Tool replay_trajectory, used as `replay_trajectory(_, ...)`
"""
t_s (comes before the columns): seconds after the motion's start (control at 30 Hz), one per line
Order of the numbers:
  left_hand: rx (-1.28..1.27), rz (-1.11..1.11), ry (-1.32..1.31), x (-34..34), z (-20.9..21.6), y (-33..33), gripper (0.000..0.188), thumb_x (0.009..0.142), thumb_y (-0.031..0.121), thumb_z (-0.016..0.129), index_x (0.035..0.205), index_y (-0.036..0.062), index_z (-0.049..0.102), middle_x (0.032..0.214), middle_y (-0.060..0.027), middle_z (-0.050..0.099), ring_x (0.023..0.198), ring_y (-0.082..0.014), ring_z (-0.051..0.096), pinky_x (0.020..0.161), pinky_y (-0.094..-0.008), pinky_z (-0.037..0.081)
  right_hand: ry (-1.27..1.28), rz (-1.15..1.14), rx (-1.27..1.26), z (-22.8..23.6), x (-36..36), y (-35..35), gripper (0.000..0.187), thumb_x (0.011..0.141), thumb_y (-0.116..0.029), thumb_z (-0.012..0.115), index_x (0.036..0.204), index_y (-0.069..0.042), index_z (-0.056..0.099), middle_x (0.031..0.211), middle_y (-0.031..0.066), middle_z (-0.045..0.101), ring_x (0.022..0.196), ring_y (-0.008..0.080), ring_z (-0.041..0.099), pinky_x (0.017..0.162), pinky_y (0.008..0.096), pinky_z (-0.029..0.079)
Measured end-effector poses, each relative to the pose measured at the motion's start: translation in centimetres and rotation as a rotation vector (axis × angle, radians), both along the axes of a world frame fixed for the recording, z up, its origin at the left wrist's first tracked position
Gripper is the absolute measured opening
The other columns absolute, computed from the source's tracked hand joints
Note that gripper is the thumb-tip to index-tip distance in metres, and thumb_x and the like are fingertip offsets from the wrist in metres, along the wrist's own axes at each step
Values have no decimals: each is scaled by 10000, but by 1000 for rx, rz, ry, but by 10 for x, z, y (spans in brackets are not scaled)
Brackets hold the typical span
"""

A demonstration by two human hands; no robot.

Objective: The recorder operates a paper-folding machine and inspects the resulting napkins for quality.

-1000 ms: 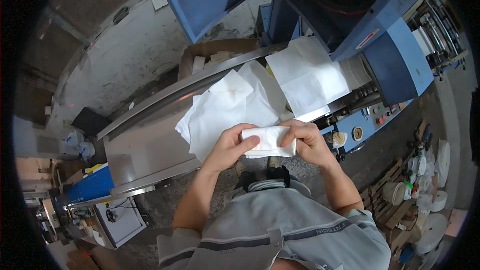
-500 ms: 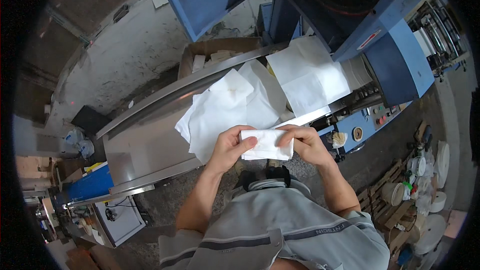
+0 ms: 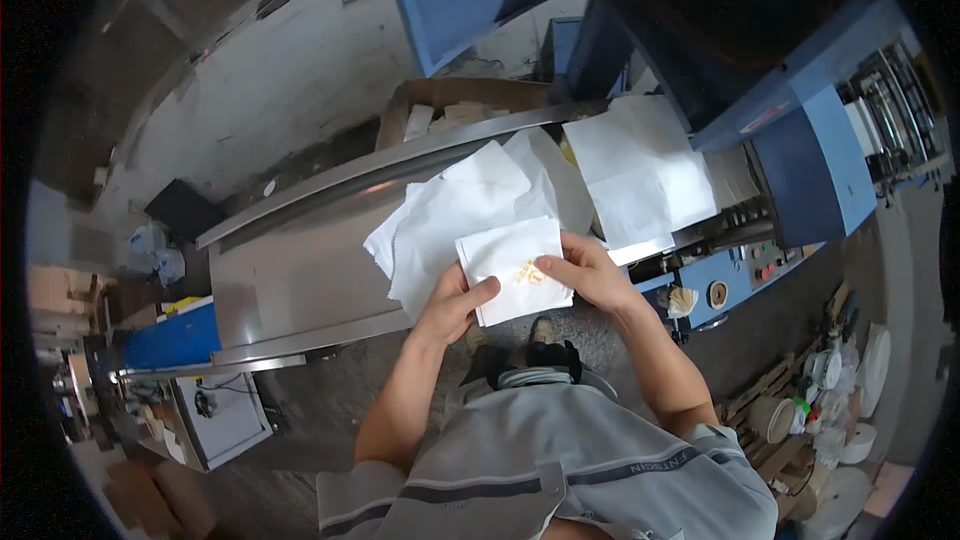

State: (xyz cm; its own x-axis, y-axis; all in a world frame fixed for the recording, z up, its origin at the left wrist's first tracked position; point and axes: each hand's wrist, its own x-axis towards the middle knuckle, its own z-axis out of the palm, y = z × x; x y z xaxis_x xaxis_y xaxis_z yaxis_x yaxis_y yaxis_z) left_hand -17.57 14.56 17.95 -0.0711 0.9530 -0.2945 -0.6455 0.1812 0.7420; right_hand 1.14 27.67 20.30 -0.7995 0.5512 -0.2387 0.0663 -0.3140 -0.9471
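Observation:
Between my two hands is a small stack of square white paper napkins [image 3: 512, 248], held tilted in front of my body. A gold print shows on its top face, near my right thumb. My left hand [image 3: 450, 308] grips the lower left edge, thumb on top and fingers hidden beneath. On the opposite edge my right hand [image 3: 592, 275] is closed the same way, its thumb by the print. Just beyond lie larger loose white sheets [image 3: 440, 215], some with a zigzag edge, on a metal conveyor table [image 3: 285, 260].
More white sheets [image 3: 625, 175] cover the table's right end, beside a blue machine [image 3: 810, 165]. Its control panel [image 3: 740, 275] has coloured buttons. A cardboard box [image 3: 400, 105] with white pieces stands behind the table. At the right, wooden pallets [image 3: 790, 365] hold tubs and rolls.
The napkin stack has turned so its printed face shows; before, it looked narrower and plain white. My hands have shifted apart around its edges, and the view has moved slightly.

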Motion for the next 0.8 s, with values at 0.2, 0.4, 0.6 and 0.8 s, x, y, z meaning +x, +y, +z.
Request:
replay_trajectory(0.2,40,208,15,-15,0,-27,458,872,72,665,1285,-42,502,1199,-117,614,1061,-186,612,912,-334,500,-231,128,96,-6,-57,47,427,943,-299,619,1235,9,574,1062,67,662,892,136,632,747,258,513)
replay_trajectory(0.4,-72,347,-115,-18,-11,-53,410,864,74,671,1237,-45,547,1155,-115,640,1018,-185,632,891,-327,506,-741,-126,991,-88,-117,124,337,767,-289,722,953,-11,677,843,200,675,848,354,661,727,443,515)
replay_trajectory(0.6,-97,472,-141,-23,-19,-77,396,863,81,672,1223,-41,562,1140,-110,649,1009,-175,632,889,-313,498,-750,-282,995,-91,-126,104,237,746,-264,731,837,-56,661,828,161,681,816,362,657,707,463,511)
replay_trajectory(0.8,-85,465,-144,-27,-18,-69,408,864,88,670,1234,-39,555,1148,-106,647,1011,-168,628,896,-306,490,-753,-383,1119,-100,-120,102,206,765,-246,714,822,-58,653,809,150,681,791,362,657,697,467,512)
